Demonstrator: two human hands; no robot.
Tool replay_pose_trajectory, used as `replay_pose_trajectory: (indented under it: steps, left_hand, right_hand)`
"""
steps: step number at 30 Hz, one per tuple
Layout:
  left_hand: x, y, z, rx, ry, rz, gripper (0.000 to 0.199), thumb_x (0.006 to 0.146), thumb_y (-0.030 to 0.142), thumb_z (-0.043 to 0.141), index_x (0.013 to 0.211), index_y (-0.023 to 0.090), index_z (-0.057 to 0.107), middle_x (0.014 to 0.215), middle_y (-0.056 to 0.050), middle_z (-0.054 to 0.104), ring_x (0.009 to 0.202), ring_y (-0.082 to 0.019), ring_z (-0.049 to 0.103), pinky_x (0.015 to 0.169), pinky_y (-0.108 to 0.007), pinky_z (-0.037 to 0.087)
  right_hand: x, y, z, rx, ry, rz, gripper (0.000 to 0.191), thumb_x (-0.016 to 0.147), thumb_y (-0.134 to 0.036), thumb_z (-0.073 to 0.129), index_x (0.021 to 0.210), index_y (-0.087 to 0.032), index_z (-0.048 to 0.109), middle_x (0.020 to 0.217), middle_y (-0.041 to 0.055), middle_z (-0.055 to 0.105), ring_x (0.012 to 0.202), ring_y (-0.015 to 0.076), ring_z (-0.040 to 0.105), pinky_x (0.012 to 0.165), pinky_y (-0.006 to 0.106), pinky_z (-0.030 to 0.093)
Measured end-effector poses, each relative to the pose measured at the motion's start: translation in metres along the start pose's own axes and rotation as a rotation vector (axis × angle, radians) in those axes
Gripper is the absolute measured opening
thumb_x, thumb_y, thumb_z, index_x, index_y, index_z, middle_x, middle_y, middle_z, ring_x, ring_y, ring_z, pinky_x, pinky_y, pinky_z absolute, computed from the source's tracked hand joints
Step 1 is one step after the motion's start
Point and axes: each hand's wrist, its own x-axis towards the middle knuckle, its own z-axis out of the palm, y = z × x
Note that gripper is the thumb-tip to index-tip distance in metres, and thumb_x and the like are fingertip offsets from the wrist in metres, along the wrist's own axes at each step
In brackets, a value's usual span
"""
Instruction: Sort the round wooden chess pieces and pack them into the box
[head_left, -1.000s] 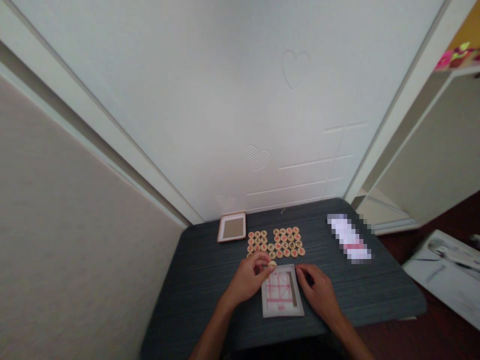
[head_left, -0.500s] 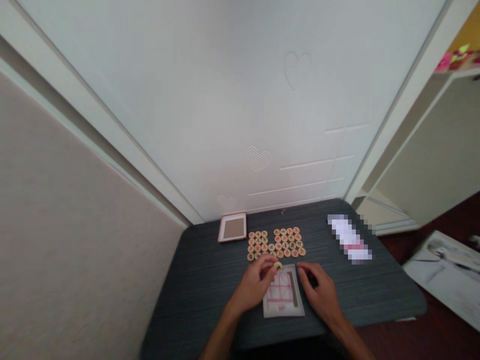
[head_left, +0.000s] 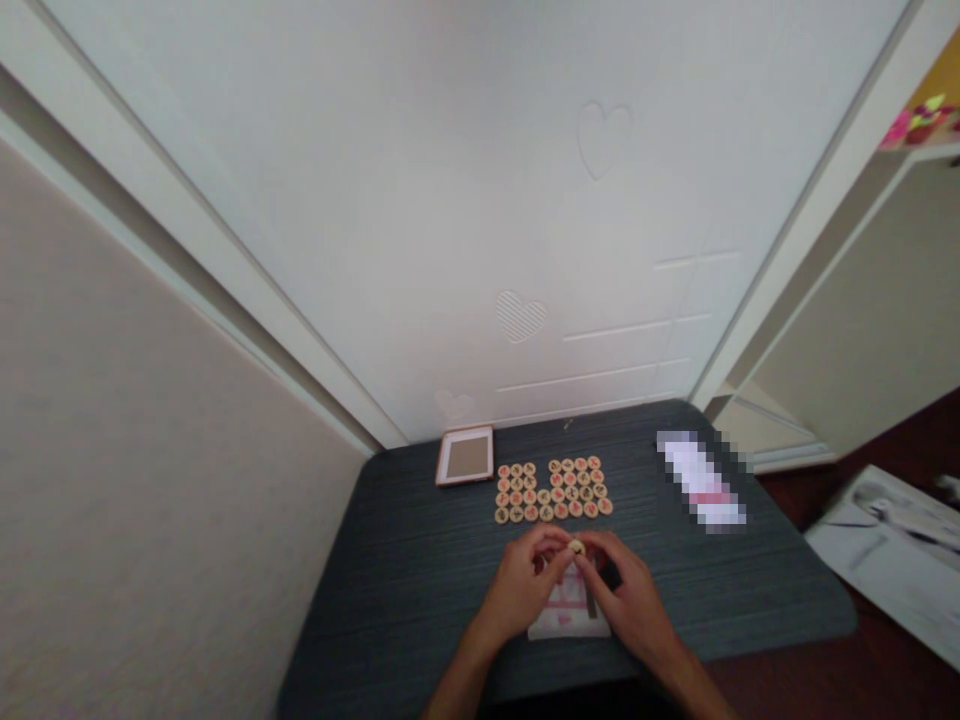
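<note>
My left hand (head_left: pixel 529 575) and my right hand (head_left: pixel 626 590) meet near the front of the table. Between their thumbs and fingertips is one round wooden Chinese chess piece (head_left: pixel 576 547), gripped from both sides. Directly under the hands lies a flat white packet or shallow box (head_left: pixel 568 630) with pink grid lines; its upper part is hidden by my fingers. Beyond my fingertips, several more Chinese chess pieces (head_left: pixel 575 509) with red or dark characters lie in neat rows, with a gap in the farther rows.
The dark table (head_left: pixel 420 560) has rounded corners and stands against a white panel (head_left: pixel 420 220) with heart patterns. A shallow square box or lid (head_left: pixel 466 457) lies at the back left. A pixelated pale object (head_left: pixel 701 480) lies at the right.
My left hand has moved a little right with the chess piece. My right hand has come in from the right, and its fingers now touch the piece too.
</note>
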Motion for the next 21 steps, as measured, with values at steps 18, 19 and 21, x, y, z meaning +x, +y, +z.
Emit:
replay_pose_trajectory:
  steps: [18,19,21]
  left_hand:
    - [-0.018,-0.033,-0.028,0.496,0.235,0.101,0.030,0.084,0.022,0.065,0.114,0.025,0.065,0.115,-0.004,0.067,0.082,-0.016,0.061,0.083,-0.030,0.052]
    - [-0.018,-0.034,-0.027,0.505,0.230,0.087,0.030,0.084,0.022,0.065,0.114,0.025,0.065,0.112,-0.003,0.068,0.081,-0.016,0.061,0.082,-0.030,0.051]
    - [-0.017,-0.037,-0.025,0.528,0.234,0.055,0.030,0.085,0.022,0.063,0.114,0.025,0.065,0.104,-0.002,0.069,0.080,-0.017,0.061,0.081,-0.030,0.051]
  right_hand:
    - [0.002,-0.003,0.016,-0.030,-0.044,0.005,0.021,0.099,-0.032,0.057,0.112,-0.024,0.069,0.097,0.0048,0.072,0.084,0.0178,0.069,0.080,0.028,0.056]
    - [0.002,-0.002,0.018,-0.039,-0.051,0.002,0.021,0.099,-0.032,0.056,0.113,-0.024,0.069,0.098,0.0049,0.072,0.085,0.0180,0.069,0.080,0.028,0.056]
    - [0.003,-0.002,0.020,-0.061,-0.065,-0.004,0.021,0.099,-0.031,0.056,0.114,-0.024,0.069,0.099,0.0050,0.073,0.087,0.0183,0.070,0.081,0.028,0.056]
